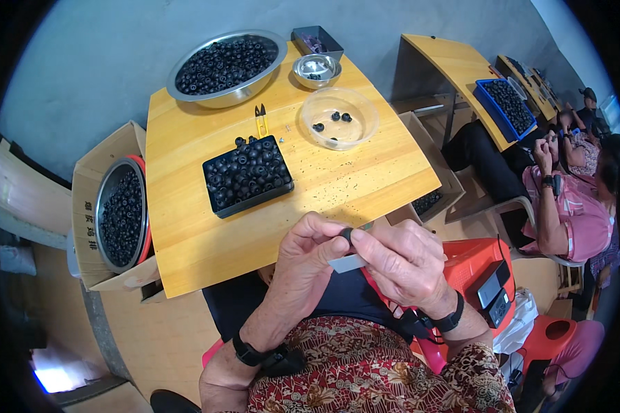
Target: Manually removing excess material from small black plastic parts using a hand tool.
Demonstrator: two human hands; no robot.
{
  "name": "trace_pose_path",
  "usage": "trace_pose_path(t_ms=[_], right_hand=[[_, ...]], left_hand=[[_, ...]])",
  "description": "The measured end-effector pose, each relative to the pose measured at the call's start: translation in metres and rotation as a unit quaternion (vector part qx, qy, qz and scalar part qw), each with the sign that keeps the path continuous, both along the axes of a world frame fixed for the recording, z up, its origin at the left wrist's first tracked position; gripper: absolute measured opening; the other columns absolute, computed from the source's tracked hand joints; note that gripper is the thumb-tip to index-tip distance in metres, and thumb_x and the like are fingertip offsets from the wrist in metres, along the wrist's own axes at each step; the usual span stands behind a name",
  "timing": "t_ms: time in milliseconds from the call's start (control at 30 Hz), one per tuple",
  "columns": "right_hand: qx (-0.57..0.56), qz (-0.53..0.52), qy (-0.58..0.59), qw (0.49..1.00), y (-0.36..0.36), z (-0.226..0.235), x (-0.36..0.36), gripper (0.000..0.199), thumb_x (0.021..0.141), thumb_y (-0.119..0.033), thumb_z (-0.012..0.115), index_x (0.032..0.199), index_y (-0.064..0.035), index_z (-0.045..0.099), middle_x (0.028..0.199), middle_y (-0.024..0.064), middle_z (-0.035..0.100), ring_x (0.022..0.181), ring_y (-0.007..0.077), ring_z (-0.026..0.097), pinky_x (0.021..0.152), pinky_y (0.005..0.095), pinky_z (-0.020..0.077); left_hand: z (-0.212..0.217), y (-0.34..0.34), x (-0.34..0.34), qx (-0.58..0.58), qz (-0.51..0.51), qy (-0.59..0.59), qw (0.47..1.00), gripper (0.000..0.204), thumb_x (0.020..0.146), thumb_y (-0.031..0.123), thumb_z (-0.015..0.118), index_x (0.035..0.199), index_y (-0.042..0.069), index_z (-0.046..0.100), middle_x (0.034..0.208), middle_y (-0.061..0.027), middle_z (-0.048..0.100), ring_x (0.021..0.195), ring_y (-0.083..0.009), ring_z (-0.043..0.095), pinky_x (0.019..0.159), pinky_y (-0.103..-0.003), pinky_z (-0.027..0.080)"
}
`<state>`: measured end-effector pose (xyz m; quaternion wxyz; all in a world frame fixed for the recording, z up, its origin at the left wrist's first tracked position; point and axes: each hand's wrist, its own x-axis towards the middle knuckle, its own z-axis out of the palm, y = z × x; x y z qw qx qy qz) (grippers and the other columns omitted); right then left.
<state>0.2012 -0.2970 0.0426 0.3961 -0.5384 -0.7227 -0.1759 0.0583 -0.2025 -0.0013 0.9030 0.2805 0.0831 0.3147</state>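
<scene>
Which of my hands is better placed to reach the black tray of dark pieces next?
Probably your left hand: it's nearer the black tray, while your right hand sits farther off and seems to grip the pale flat strip. Both are on the small dark piece, so neither looks free.

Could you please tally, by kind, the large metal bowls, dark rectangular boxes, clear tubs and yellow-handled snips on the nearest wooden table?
Large metal bowl: 1
Dark rectangular boxes: 2 (front box, back box)
Clear tub: 1
Yellow-handled snips: 1
Total: 5
</scene>
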Motion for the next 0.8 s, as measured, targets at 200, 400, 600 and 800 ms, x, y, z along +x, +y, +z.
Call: trace_pose_path(t_ms=[200,400,600,800], right_hand=[[-0.024,0.004,0.016,1.000,0.006,0.001,0.004,0.046,0.064,-0.006,0.078,0.110,-0.0020,0.070,0.085,0.0070,0.065,0.062,0.0189,0.057,0.053,0.0294,0.0481],[-0.043,0.001,0.063,0.997,0.009,0.002,0.001,0.043,0.067,-0.003,0.079,0.109,-0.0028,0.070,0.088,0.0088,0.066,0.067,0.0223,0.062,0.058,0.0312,0.0506],[-0.076,0.008,0.144,0.987,0.031,0.006,0.010,0.030,0.072,-0.002,0.078,0.101,-0.0011,0.069,0.089,0.0118,0.066,0.076,0.0260,0.066,0.065,0.0350,0.0536],[-0.069,-0.070,0.201,0.975,0.082,-0.010,0.058,0.022,0.080,-0.004,0.074,0.100,-0.0005,0.067,0.088,0.0117,0.065,0.075,0.0212,0.065,0.065,0.0304,0.0523]], left_hand=[[0.001,0.001,0.001,-0.015,-0.004,0.001,1.000,0.010,0.089,0.004,0.069,0.096,0.007,0.062,0.099,-0.0048,0.067,0.093,-0.0128,0.064,0.085,-0.030,0.053],[-0.009,0.003,0.000,-0.003,0.007,0.021,1.000,0.012,0.090,0.005,0.067,0.101,0.008,0.064,0.098,-0.0028,0.067,0.095,-0.0130,0.064,0.089,-0.032,0.051],[0.006,0.021,-0.001,0.015,-0.011,0.049,0.999,0.018,0.091,0.006,0.066,0.109,0.006,0.063,0.104,-0.0046,0.067,0.095,-0.0143,0.063,0.090,-0.032,0.050],[0.031,0.112,-0.013,0.404,0.233,0.372,0.803,0.022,0.091,0.001,0.063,0.112,-0.001,0.062,0.101,-0.0051,0.068,0.092,-0.0100,0.062,0.087,-0.023,0.050]])
